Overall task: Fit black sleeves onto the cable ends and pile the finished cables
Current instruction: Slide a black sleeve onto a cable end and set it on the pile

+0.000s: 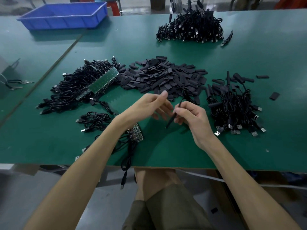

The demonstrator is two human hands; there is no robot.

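Sleeved cable end [171, 120] over green table [166, 155].
Pinching it with right hand [194, 117]; left hand [146, 105] loosely spread alongside, just nearer than the black sleeve heap [166, 77].

The right hand [191, 117] pinches a black cable [170, 122] between thumb and fingers [181, 107]. The cable's lower end points down toward the green worktop [166, 150]. The left hand [146, 105] is just beside the right, its fingers spread and blurred, gripping nothing. Beyond the fingers lies a heap of loose black sleeves [166, 78]. To the right of the fingers is a sleeved cable pile [235, 103]. To their left is a bare cable pile [69, 93] carrying green circuit boards [104, 80].
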